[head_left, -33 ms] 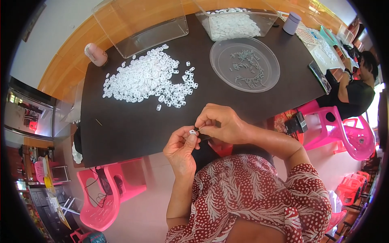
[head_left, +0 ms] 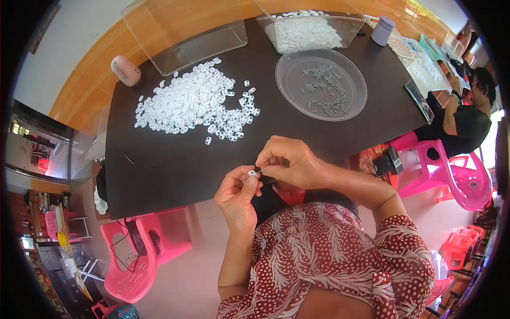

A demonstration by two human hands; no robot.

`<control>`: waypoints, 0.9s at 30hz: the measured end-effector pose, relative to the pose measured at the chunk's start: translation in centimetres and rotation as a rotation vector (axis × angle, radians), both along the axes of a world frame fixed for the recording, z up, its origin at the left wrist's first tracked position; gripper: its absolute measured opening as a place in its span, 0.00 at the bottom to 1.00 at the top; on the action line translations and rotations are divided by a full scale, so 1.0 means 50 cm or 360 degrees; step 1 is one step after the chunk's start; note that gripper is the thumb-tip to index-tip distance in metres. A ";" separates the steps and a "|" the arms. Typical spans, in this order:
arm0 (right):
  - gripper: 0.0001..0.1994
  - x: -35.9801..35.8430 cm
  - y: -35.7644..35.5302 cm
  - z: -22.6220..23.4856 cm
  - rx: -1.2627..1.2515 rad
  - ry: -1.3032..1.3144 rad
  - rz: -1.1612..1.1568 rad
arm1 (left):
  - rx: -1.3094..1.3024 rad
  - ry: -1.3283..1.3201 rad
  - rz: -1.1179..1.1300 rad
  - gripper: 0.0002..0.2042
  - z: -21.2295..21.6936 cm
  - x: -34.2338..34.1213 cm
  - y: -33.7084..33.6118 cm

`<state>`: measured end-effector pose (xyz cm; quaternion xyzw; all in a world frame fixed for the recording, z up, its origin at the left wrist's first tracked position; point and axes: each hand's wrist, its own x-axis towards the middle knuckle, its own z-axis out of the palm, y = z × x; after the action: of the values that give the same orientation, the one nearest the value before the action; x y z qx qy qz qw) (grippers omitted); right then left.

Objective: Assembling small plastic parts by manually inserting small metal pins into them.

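Both hands meet at the near edge of a dark bench (head_left: 175, 175): the left hand (head_left: 237, 195) pinches a small white plastic piece (head_left: 252, 173) between thumb and fingertips, while the right hand (head_left: 289, 162) closes its fingertips on what looks like a thin metal part pressed against that piece; the part itself is too small to make out. The piece sits between the two hands, just above the bench edge and close to the person's patterned red-and-white shirt (head_left: 340, 255).

Farther back and to the left lies a loose heap of white pieces (head_left: 194, 103). To the right of it stands a clear round tray (head_left: 289, 101) holding a scatter of small grey metal parts (head_left: 321, 95). At the far edge sit an empty clear box (head_left: 186, 29) and a clear tub (head_left: 308, 26) filled with white pieces. A second person in black sits at the far right.

Done well, the fit likely calls for a steady left-hand pinch and a straight, gentle push from the right, kept over the bench so a slipped part is not lost.
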<state>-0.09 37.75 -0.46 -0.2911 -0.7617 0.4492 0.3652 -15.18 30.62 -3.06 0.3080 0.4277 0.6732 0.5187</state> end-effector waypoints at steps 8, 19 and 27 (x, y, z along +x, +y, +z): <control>0.06 -0.011 -0.009 -0.007 0.0027 0.0010 -0.0017 | 0.0009 0.0050 0.0061 0.05 0.009 0.007 -0.010; 0.05 -0.012 -0.011 -0.007 0.0035 -0.0062 0.0037 | 0.0013 0.0240 0.0142 0.05 -0.001 0.011 -0.020; 0.04 -0.014 -0.015 -0.014 -0.0021 -0.0021 0.0027 | 0.0069 0.0365 0.0150 0.06 -0.010 0.011 -0.022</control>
<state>-0.80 37.02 -1.16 -0.2899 -0.7636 0.4553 0.3543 -14.65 29.51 -3.58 0.3737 0.4835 0.6662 0.4274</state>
